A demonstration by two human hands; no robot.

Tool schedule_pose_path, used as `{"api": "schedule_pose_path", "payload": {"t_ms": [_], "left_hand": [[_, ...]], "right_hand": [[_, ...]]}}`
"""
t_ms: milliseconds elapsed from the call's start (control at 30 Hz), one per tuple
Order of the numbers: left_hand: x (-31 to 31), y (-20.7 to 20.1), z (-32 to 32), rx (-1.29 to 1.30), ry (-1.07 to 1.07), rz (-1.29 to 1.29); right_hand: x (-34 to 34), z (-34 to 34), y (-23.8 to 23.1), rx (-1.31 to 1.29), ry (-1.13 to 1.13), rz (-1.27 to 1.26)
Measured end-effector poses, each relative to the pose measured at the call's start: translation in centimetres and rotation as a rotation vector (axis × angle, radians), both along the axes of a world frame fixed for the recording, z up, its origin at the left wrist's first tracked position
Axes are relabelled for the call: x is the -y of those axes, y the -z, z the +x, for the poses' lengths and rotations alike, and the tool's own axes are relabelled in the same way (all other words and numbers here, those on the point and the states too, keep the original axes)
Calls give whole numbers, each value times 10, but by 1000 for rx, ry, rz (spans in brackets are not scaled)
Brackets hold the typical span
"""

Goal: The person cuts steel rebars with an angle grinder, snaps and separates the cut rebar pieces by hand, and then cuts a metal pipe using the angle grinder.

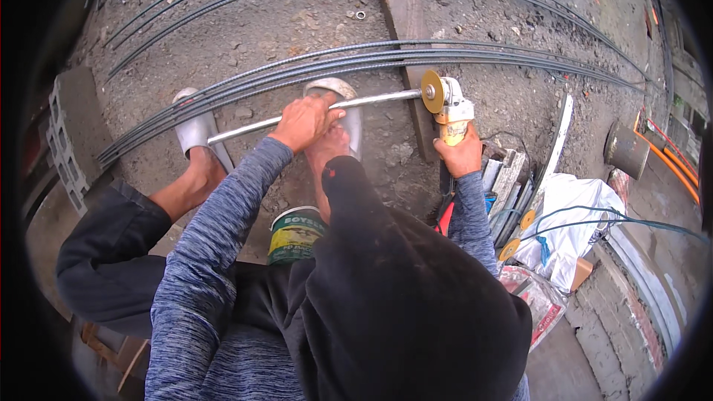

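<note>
My left hand (304, 125) is closed around a straight grey metal rod (252, 127), just above my foot. The rod slants up to the right, and its far end meets or nearly meets a yellow cutting disc (433, 91). That disc sits on an angle grinder (454, 113) with a pale metal head and a yellow body. My right hand (460, 153) is wrapped round the grinder's body. Whether the disc spins or touches the rod I cannot tell. Pale slippers (333, 88) are on my feet.
Long ribbed steel bars (297, 67) lie across a wooden plank (401, 7) ahead. A hollow concrete block (78, 130) is at left. A paint bucket (295, 236) stands beneath me. At right are metal offcuts (506, 186), spare discs (509, 249), a white sack (572, 212) and a cable (631, 218).
</note>
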State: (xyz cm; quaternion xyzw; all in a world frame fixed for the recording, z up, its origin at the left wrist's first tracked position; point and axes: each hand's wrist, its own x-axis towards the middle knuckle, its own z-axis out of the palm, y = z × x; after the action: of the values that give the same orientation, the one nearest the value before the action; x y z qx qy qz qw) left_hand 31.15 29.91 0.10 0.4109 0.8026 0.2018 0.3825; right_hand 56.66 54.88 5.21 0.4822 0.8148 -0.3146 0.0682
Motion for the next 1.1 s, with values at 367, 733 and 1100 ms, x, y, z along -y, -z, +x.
{"api": "schedule_pose_path", "payload": {"t_ms": [367,733,1100], "left_hand": [[-1,1,2,4,5,-29],[0,0,0,15,-9,-24],[-9,-9,-14,147,28,-68]], "right_hand": [[1,5,2,33,30,-22],[2,1,0,38,18,-23],[2,2,0,60,23,-23]]}}
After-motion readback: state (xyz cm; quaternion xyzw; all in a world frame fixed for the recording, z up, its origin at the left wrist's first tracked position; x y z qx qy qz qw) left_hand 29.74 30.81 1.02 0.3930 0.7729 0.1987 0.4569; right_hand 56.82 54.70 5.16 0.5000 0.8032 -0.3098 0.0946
